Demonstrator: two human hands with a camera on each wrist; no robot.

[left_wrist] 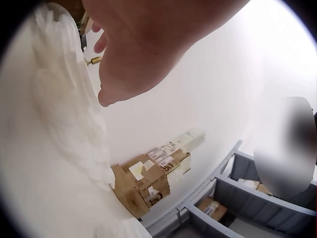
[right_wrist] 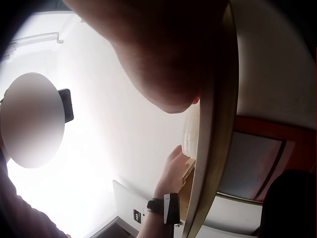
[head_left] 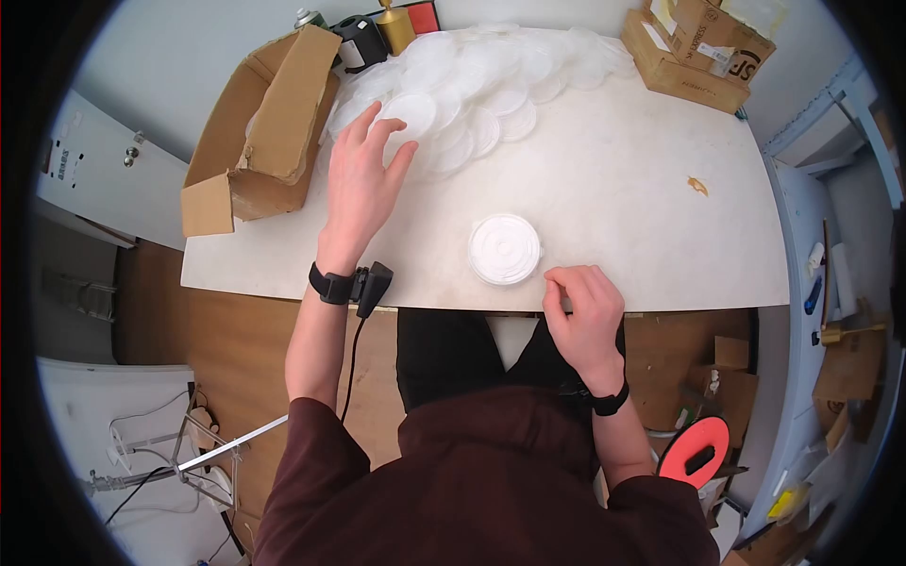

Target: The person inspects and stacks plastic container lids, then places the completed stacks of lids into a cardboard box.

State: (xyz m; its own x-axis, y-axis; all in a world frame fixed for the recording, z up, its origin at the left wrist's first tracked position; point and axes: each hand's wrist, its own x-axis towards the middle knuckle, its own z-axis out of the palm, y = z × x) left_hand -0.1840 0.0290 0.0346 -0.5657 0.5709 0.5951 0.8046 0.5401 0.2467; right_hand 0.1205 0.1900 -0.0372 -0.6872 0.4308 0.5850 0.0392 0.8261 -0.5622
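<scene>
My left hand (head_left: 363, 184) reaches over the near-left part of a wide pile of thin, round, translucent plastic lids (head_left: 472, 90), its fingers spread and slightly bent. No lid shows between its fingers. In the left wrist view that hand (left_wrist: 143, 49) is above the table, with the pile (left_wrist: 69, 99) beside it. A round white stack of lids (head_left: 505, 249) sits near the table's front edge; its ridged side (right_wrist: 190, 136) shows in the right wrist view. Just right of the stack, my right hand (head_left: 587, 316) rests at the table edge, fingers loosely curled and holding nothing.
An open cardboard box (head_left: 283, 123) stands left of the pile, with a black container (head_left: 361, 42) and a brass-coloured one (head_left: 396, 30) behind. Cardboard boxes (head_left: 698, 57) are stacked at the back right. A small orange-brown scrap (head_left: 697, 186) lies on the white table (head_left: 623, 189).
</scene>
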